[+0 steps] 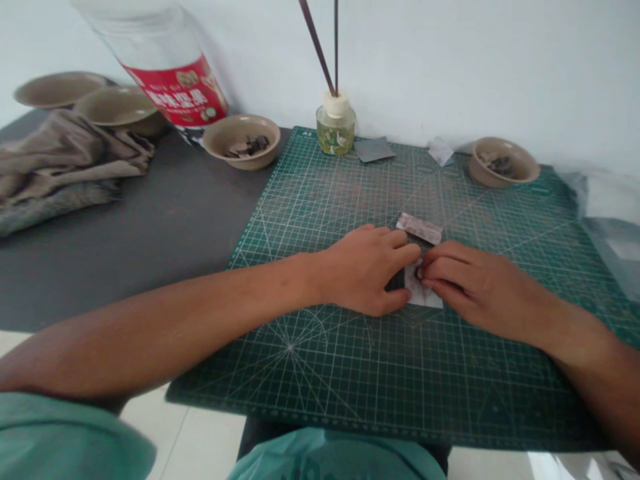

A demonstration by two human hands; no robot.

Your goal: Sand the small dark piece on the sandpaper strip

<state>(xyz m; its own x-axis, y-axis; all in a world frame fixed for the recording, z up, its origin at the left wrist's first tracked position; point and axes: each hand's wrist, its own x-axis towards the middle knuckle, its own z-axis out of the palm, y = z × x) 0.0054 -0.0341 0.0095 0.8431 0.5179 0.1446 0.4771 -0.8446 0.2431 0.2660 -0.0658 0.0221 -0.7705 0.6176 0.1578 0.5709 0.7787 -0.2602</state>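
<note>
A small pale sheet (425,297) lies on the green cutting mat (330,360), between my two hands. My left hand (373,270) rests on the mat with thumb and fingers apart, their tips on the sheet's left edge. My right hand (480,283) is pinched over the sheet; a small dark piece shows at its fingertips, too small to name. Just beyond the fingers lies a brownish-white strip (420,228), touched by neither hand.
Bowls with dark bits stand at the back, one left of the mat (243,141) and one right (503,162). Between them are a reed diffuser (336,125) and a grey square (374,149). A large jar (170,80), more bowls and a brown cloth (65,157) are at left, plastic bags (613,220) at right.
</note>
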